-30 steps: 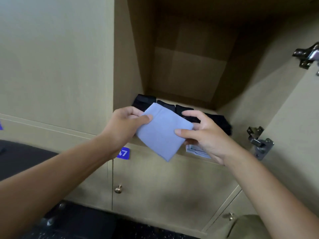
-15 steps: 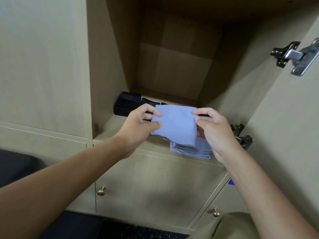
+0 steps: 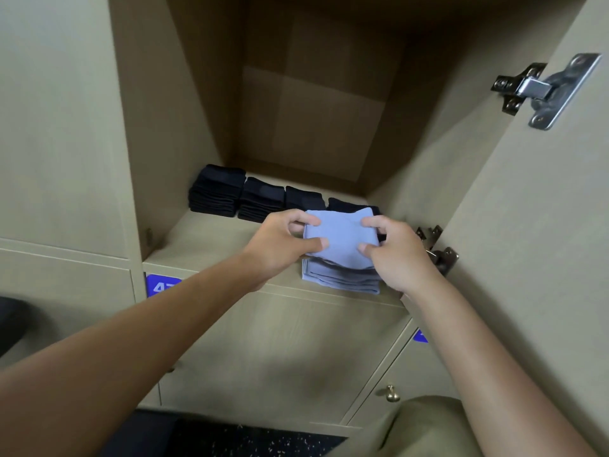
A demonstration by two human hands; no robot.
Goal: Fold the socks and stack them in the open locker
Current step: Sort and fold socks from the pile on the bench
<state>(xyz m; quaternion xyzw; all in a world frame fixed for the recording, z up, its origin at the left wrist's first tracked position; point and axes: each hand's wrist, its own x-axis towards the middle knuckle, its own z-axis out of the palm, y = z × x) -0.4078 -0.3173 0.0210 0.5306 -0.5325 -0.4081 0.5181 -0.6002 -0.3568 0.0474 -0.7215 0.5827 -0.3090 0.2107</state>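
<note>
Since the earlier frame our hands have lowered the folded blue sock (image 3: 341,240) onto the blue stack (image 3: 339,278) at frame center, on the open locker (image 3: 204,239) shelf. Left hand (image 3: 280,249) and right hand (image 3: 395,255) both pinch its edges; black stacks (image 3: 237,196) sit behind.

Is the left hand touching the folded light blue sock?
Touching. In the head view the left hand pinches the left edge of the folded light blue sock, thumb and fingers pressed on the fabric.
</note>
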